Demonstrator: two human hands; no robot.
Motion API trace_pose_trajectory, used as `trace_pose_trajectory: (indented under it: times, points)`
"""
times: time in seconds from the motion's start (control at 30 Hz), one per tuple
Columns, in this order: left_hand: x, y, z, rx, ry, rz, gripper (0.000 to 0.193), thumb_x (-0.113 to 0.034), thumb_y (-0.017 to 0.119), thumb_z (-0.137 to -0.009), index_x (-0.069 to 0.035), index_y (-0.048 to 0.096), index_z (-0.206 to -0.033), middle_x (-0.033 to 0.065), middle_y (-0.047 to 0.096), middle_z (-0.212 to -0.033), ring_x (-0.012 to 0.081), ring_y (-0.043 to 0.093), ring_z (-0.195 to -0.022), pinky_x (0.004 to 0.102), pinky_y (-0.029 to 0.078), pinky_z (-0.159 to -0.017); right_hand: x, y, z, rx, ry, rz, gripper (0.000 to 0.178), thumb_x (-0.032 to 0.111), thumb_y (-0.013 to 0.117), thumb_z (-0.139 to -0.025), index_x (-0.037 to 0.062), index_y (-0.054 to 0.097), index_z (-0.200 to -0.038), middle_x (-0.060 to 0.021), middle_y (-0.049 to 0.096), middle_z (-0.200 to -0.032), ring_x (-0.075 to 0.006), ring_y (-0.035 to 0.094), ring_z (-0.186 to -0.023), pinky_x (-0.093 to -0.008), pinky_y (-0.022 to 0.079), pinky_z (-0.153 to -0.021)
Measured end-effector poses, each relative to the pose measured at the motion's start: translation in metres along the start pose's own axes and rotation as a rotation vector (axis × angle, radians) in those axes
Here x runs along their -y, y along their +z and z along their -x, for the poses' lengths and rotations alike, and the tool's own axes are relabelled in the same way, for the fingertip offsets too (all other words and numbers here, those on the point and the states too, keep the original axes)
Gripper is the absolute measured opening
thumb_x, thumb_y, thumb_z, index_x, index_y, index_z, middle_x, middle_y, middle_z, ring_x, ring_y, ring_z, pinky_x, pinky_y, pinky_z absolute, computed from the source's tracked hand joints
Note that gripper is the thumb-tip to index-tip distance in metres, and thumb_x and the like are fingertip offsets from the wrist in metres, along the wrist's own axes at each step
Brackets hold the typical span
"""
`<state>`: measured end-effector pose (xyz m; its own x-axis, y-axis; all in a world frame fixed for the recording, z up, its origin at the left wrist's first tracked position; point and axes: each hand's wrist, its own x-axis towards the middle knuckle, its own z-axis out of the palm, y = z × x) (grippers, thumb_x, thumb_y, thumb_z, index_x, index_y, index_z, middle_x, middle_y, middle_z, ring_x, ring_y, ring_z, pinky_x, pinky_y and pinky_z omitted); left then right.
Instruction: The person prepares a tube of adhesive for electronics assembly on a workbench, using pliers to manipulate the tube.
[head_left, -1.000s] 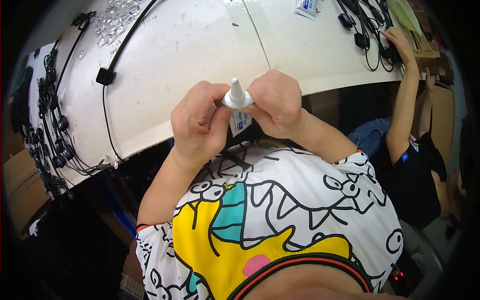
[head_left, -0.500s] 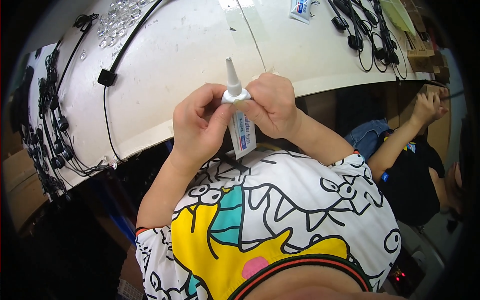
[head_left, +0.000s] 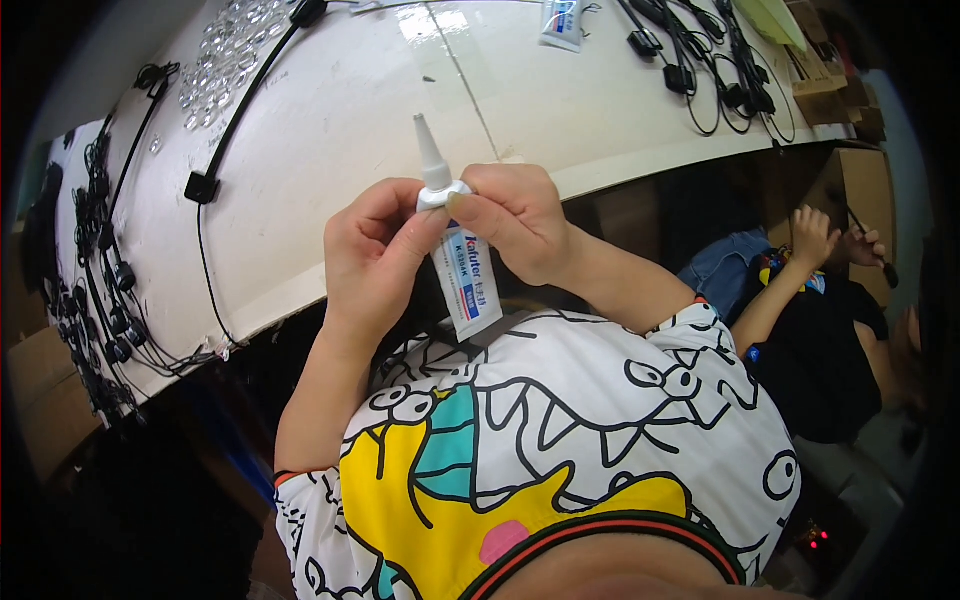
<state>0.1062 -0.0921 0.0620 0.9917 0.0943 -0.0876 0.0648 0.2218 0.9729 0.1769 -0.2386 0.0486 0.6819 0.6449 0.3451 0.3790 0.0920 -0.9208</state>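
Note:
Between both hands I grip a white and blue glue tube (head_left: 466,285), its long tapered nozzle (head_left: 430,150) pointing away from me over the table's near edge. My left hand (head_left: 375,250) is closed on the tube's shoulder from the left, thumb on top. From the right, my right hand (head_left: 520,225) pinches the same shoulder, its thumb beside the left one. The printed flat end of the tube hangs toward my shirt. Fingers beneath the tube are partly hidden.
A black cable with a small box (head_left: 202,187) crosses the white table (head_left: 350,130). Clear glass-like pieces (head_left: 228,65) lie far left, bundled black cables (head_left: 95,260) at left and more cables (head_left: 690,60) at far right. Another tube (head_left: 562,22) lies at the back. A co-worker (head_left: 815,340) sits at right.
The tube and both hands sit slightly farther left and lower in the picture, and more of the label shows. The whole view has shifted a little. The co-worker's hands have moved.

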Motion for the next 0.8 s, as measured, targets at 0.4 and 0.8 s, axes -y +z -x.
trace_pose_trajectory:
  times: [0.4, 0.8]
  points:
    - [-0.004, 0.016, 0.014, 0.131, -0.056, -0.023, 0.035, -0.002, 0.064, -0.076, 0.006, 0.050, -0.107, 0.0065, 0.060, -0.090, 0.0102, 0.057, -0.078, 0.0219, 0.047, -0.072, 0.006, -0.009, -0.004, -0.240, 0.207, -0.217, 0.033, 0.027, 0.050, -0.090, 0.0001, 0.056, -0.071, -0.0018, 0.051, -0.057, -0.0058, 0.045, -0.051, -0.0210, 0.036, -0.045]
    - [-0.007, 0.018, 0.006, 0.087, 0.127, -0.166, 0.037, 0.000, 0.063, -0.076, 0.004, 0.051, -0.111, 0.0061, 0.060, -0.094, 0.0088, 0.057, -0.076, 0.0213, 0.047, -0.068, 0.016, -0.011, 0.001, -0.245, 0.125, -0.206, 0.027, 0.026, 0.051, -0.089, 0.0007, 0.059, -0.081, 0.0013, 0.052, -0.062, -0.0036, 0.044, -0.054, -0.0177, 0.036, -0.048]
